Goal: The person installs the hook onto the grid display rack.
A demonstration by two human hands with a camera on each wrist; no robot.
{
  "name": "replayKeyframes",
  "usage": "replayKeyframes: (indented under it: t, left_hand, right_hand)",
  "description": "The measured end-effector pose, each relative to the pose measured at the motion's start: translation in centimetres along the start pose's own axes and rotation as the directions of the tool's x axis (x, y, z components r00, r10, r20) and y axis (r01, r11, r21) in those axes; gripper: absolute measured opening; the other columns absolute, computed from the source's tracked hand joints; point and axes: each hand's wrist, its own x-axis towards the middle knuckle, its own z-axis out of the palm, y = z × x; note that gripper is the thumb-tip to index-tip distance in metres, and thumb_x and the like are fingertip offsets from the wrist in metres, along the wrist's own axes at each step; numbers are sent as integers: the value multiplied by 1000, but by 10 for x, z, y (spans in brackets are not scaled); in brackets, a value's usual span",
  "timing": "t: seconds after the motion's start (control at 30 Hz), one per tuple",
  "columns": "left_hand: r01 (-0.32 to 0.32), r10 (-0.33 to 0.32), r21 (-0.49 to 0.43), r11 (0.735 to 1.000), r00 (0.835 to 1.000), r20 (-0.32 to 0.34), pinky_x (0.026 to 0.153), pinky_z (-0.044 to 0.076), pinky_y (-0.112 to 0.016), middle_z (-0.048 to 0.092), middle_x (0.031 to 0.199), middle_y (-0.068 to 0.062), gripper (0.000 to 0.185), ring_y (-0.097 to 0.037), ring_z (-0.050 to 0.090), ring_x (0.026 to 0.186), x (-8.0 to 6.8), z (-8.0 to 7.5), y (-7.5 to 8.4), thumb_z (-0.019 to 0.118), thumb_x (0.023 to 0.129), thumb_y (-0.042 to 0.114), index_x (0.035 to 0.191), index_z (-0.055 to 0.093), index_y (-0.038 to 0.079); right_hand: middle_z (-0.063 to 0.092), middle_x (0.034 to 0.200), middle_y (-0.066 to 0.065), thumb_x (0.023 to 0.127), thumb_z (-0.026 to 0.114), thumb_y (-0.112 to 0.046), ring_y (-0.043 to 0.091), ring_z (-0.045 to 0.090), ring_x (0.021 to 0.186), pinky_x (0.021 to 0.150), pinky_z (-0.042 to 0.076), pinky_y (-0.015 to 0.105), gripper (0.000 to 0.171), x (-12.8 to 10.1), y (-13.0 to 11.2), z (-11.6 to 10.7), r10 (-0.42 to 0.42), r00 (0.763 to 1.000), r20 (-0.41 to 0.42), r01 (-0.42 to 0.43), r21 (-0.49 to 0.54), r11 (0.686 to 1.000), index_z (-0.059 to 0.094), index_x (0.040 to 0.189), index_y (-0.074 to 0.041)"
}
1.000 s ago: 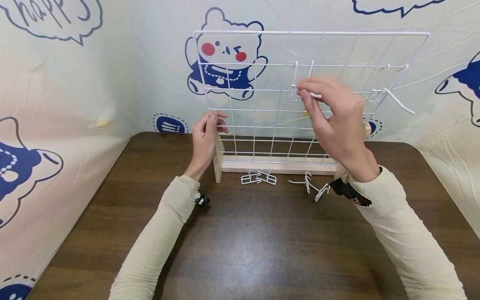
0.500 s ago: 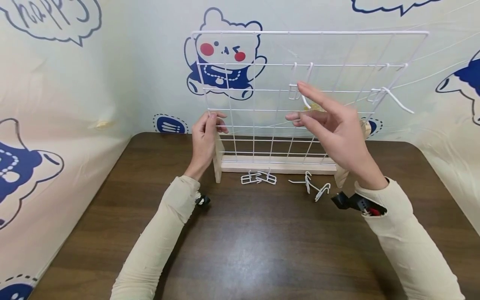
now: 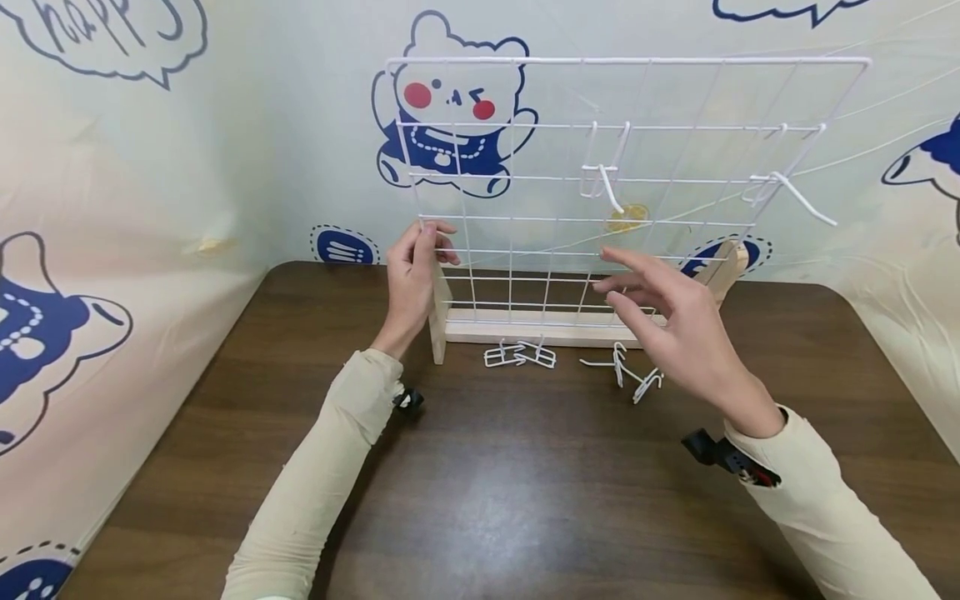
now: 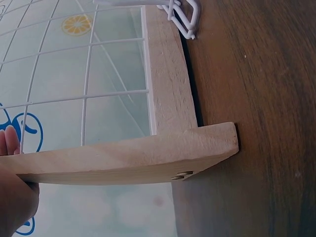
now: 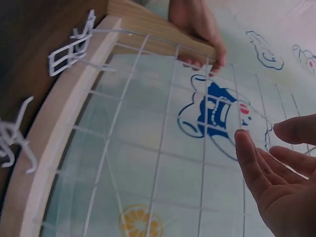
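A white wire grid rack (image 3: 630, 61) stands in a wooden base (image 3: 555, 333). My left hand (image 3: 411, 271) grips the rack's left side at the top of a wooden side leg (image 4: 118, 158), thumb in front and fingers curled behind. My right hand (image 3: 678, 325) hovers before the lower right of the grid, fingers spread and holding nothing; the right wrist view shows the gap between thumb and fingertips. One white wire hook (image 3: 600, 168) hangs on the grid's upper middle, its prong pointing forward. Another hook (image 3: 780, 178) hangs at the right side.
Several loose white hooks lie on the brown table in front of the base: an interlocked-looking pair (image 3: 536, 356) toward the left and more hooks (image 3: 618, 364) nearer the right hand. A patterned cloth backdrop (image 3: 300, 150) rises behind the table.
My right hand has let go of the hook on the grid's upper middle and come down and slightly right, fingers spreading. The hook stays hanging. My left hand keeps its grip.
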Motion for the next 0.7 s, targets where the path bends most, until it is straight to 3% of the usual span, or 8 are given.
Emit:
replayKeyframes:
  t: [0.17,0.3,0.47,0.7]
  left_hand:
    - [-1,1,-6,1000,1000,-7,68,58,-35,64,77,-13,33,-45,58,69,1,1,-1,42,104,9,98,63,-15]
    - [-4,4,-21,1000,1000,-13,68,58,-36,64,77,-14,31,-49,56,69,1,1,-2,42,104,9,95,66,-7]
    - [-9,8,-30,1000,1000,-27,66,58,-35,63,76,-14,30,-44,56,67,1,3,-4,43,103,9,93,68,-3]
    - [-7,6,-25,1000,1000,-25,66,58,-36,64,76,-13,30,-43,58,67,1,3,-3,42,104,10,93,67,-4]
  right_hand:
    - [72,113,4,92,66,3,5,67,100,87,52,14,36,-14,12,-5,18,1000,20,-16,-76,997,67,126,-7]
    - [73,110,2,93,66,0,2,66,100,86,52,12,25,-25,19,-6,40,998,58,-32,-133,991,72,116,-8]
    - [74,106,2,92,66,0,9,67,95,80,51,9,19,-37,31,-6,69,995,78,-53,-193,980,75,107,-8]
    - [75,98,6,94,65,-3,16,68,85,69,59,36,12,-41,48,-4,122,976,178,-61,-315,947,75,101,-4]
